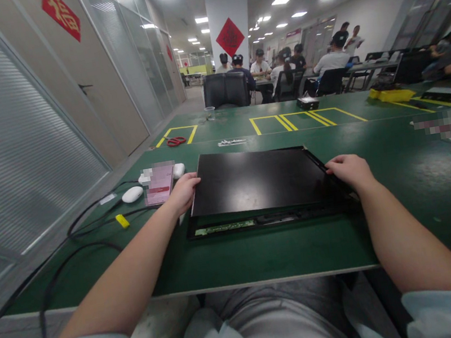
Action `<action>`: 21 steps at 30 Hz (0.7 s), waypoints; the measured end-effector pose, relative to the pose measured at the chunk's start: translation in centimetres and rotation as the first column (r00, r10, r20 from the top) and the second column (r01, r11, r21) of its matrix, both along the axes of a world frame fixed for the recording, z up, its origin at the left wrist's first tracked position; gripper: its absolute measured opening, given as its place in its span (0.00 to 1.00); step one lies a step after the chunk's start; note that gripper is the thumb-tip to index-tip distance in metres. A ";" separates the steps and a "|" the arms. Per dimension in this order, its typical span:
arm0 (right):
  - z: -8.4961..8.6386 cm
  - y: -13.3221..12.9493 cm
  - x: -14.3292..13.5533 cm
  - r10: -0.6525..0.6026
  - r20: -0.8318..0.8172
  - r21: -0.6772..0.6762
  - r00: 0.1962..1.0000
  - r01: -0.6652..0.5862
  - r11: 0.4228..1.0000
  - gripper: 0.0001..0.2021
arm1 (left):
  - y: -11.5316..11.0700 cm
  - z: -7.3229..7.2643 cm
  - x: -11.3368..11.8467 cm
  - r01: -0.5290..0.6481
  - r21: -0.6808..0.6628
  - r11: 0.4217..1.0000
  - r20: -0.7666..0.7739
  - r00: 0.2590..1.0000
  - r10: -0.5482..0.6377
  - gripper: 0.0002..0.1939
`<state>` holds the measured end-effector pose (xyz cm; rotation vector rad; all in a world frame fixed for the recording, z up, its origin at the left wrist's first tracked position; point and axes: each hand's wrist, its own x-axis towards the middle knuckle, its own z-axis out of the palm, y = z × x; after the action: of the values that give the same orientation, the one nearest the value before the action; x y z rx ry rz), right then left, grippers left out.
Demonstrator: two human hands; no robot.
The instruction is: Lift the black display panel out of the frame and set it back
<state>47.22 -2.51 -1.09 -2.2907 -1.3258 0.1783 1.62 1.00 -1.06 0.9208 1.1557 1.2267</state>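
A flat, glossy black LCD panel (253,179) lies slightly askew over a thin black frame (297,215) on the green table. At its left edge, my left hand (184,194) is closed, thumb and fingers pinching the panel. My right hand (350,169) is closed at the right edge, where panel and frame lie close together; its fingertips seem to grip the panel's side. Along the near side, a gap between panel and frame shows a narrow green circuit board (225,228). What lies under the panel is hidden.
Left of the panel are a phone (159,185), a white mouse (132,194) and black cables (89,227). Beyond lie red scissors (176,141), small white pieces (232,142), a clear cup (210,113) and a black box (308,103). People sit at tables farther back.
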 end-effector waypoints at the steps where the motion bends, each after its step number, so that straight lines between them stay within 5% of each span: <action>1: 0.0 0.0 0.0 0.001 -0.002 -0.002 1.000 -0.001 1.000 0.12 | 0.0 0.0 0.1 -0.005 -0.003 1.000 -0.017 1.000 0.005 0.15; 9: 0.0 0.0 0.0 -0.007 -0.026 0.013 1.000 0.007 1.000 0.10 | 0.0 0.2 0.3 -0.059 0.041 0.997 -0.073 0.995 0.062 0.09; 21: -0.1 0.1 0.2 -0.010 0.006 0.010 1.000 0.010 1.000 0.09 | 0.8 -0.8 -1.2 -0.028 0.170 0.985 -0.271 0.960 0.075 0.19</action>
<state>47.39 -2.44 -1.18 -2.2904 -1.3148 0.1613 0.38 1.83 -1.86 1.2235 1.3184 1.2782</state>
